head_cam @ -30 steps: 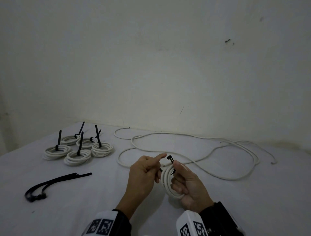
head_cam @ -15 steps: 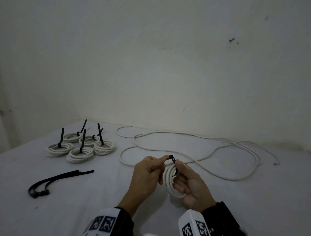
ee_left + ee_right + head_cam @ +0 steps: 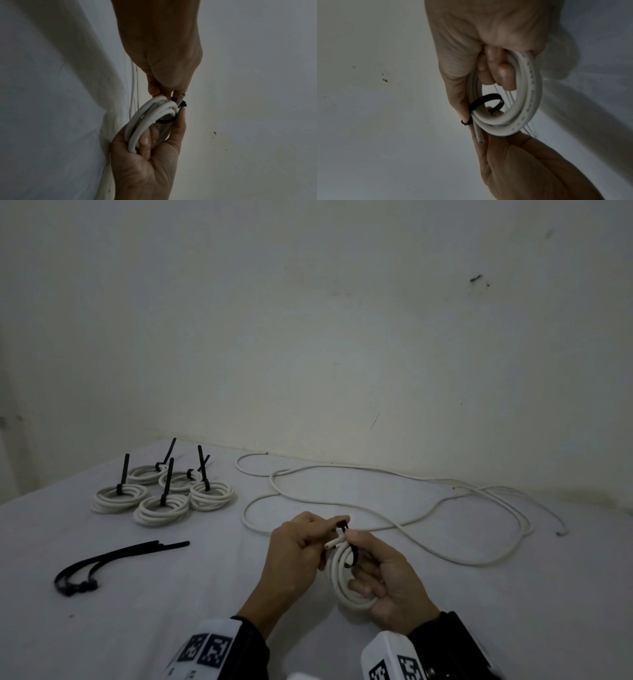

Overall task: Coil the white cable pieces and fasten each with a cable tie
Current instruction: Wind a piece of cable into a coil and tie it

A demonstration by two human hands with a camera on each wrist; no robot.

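Two hands on one coil, tie looped but loose

Both hands meet above the white table (image 3: 102,628). The right hand (image 3: 387,583) curls its fingers through the white cable coil (image 3: 339,580), thumb pressed at the black cable tie (image 3: 353,556) looped slackly round the strands. The left hand (image 3: 294,553) pinches the tie at the coil's top. Five tied coils (image 3: 161,508) sit far left, spare cable ties (image 3: 113,559) nearer, uncoiled white cable (image 3: 428,529) behind.
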